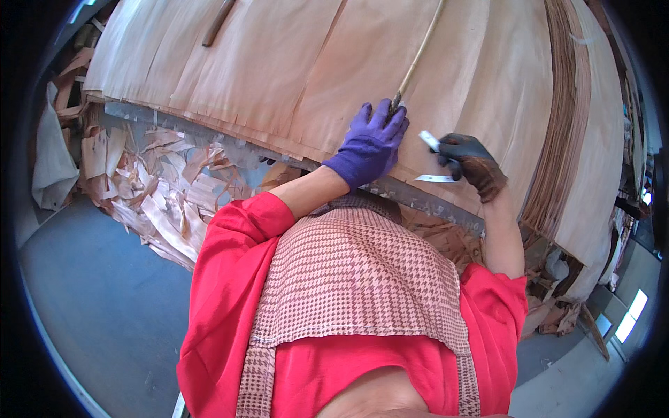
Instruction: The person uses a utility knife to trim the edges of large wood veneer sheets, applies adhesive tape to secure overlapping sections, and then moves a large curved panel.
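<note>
My left hand (372,141), in a purple glove, presses down on a wide sheet of wood veneer (261,78). The dark end of a thin bamboo-like stick (418,60) runs in between its fingers, and the stick slants away up the sheet. To the right, my right hand (470,162) wears a dark, brown-stained glove and pinches white dotted tape (429,141). A second white end of tape (435,178) sticks out below the fingers. Whether both ends belong to one strip is hidden by the glove. A long split (308,89) crosses the veneer left of my left hand.
A dark-handled tool (217,23) lies on the veneer at upper left. Brown layered veneer edges (549,120) show at right. A metal edge (418,201) runs along the front. Veneer scraps (167,193) are heaped below left, beside the grey-blue floor (104,292).
</note>
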Motion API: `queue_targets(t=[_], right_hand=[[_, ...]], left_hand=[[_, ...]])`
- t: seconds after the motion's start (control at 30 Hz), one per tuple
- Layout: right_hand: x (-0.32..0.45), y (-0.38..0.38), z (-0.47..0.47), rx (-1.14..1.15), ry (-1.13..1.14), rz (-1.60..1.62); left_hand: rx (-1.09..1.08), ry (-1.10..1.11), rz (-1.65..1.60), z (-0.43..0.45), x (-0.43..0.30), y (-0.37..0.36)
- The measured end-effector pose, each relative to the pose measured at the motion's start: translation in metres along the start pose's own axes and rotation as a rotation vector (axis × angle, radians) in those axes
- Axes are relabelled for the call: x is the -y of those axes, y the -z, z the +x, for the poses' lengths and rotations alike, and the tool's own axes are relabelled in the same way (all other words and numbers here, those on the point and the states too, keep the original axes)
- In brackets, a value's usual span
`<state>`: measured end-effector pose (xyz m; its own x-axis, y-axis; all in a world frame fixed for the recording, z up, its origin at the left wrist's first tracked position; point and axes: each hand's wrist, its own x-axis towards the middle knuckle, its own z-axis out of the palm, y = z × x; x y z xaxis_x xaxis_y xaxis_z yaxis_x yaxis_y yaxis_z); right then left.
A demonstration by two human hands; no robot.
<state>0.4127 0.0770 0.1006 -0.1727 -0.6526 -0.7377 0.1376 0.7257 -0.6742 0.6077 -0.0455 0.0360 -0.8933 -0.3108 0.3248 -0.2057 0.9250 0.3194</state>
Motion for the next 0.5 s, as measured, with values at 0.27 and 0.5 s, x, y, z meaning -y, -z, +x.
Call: queue_targets(t=[0.27, 0.5], right_hand=[[-0.075, 0.054, -0.073, -0.101, 0.590, 0.950], [-0.053, -0.033, -0.087, -0.032, 0.672, 0.475]], left_hand=[[-0.068, -0.018, 0.001, -0.007, 0.001, 0.007], [-0.074, 0.122, -0.022, -0.081, 0.104, 0.120]])
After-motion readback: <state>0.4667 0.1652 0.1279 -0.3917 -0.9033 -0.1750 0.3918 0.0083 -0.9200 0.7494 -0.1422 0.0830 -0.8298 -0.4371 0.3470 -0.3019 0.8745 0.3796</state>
